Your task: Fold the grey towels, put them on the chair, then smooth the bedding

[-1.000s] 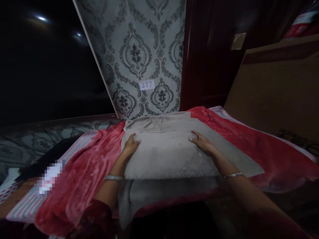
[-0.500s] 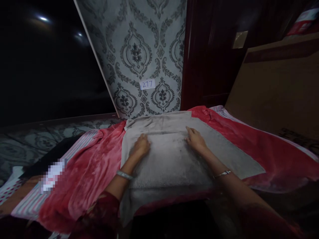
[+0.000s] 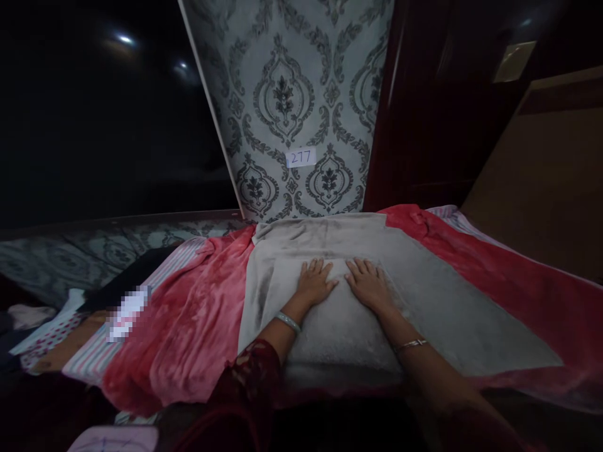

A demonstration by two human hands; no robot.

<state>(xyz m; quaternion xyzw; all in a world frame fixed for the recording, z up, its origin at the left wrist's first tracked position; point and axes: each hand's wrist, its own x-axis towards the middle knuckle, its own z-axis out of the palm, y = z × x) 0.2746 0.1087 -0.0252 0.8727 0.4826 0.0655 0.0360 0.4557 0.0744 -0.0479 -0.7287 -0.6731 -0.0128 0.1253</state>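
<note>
A soft grey cloth is spread over a red plush blanket. Its middle carries a folded grey panel with a straight far edge. My left hand lies flat on this panel, fingers spread and pointing away from me. Beside it, a short gap to the right, my right hand rests palm down with its fingers apart. Both hands touch the cloth near the panel's far edge, and neither grips anything. A bangle circles each wrist.
A dark screen stands at the left. Behind the cloth rises a patterned wall with a paper label reading 277. A cardboard box stands at the right. Striped fabric shows under the blanket's left side.
Both hands have come closer together, and their curled fingers have opened flat onto the grey cloth. The view has turned a little to the left.
</note>
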